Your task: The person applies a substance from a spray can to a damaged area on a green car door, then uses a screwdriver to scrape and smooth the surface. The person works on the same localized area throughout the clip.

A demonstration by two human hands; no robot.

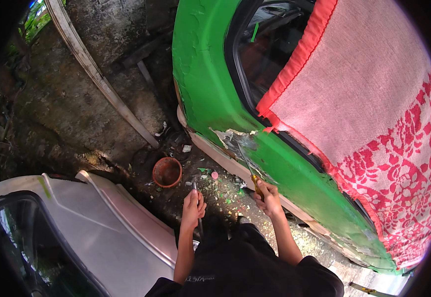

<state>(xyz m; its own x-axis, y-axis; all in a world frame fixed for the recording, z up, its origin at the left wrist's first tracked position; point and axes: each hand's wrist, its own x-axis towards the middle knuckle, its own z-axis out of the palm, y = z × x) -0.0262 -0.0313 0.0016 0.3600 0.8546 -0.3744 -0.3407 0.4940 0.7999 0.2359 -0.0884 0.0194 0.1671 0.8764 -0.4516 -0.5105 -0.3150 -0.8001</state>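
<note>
My right hand [270, 199] is closed round the yellow handle of a screwdriver [255, 178]. Its long thin shaft points up and left, and the tip is at a scraped patch [233, 138] low on a green car body [203, 74]. Whether the tip touches the metal I cannot tell. On that patch the paint is broken away, showing grey and whitish layers. My left hand [191, 210] grips a dark rod [200, 228] held roughly upright, apart from the car. The rod's lower end is lost against my dark clothes.
Paint flakes [229, 194] litter the ground between the cars. An orange-brown pot [167, 172] stands beyond my left hand. A silver car [92, 222] is close on the left. A red-and-pink cloth [354, 84] covers part of the green car. A long pale strip [94, 74] leans at the far left.
</note>
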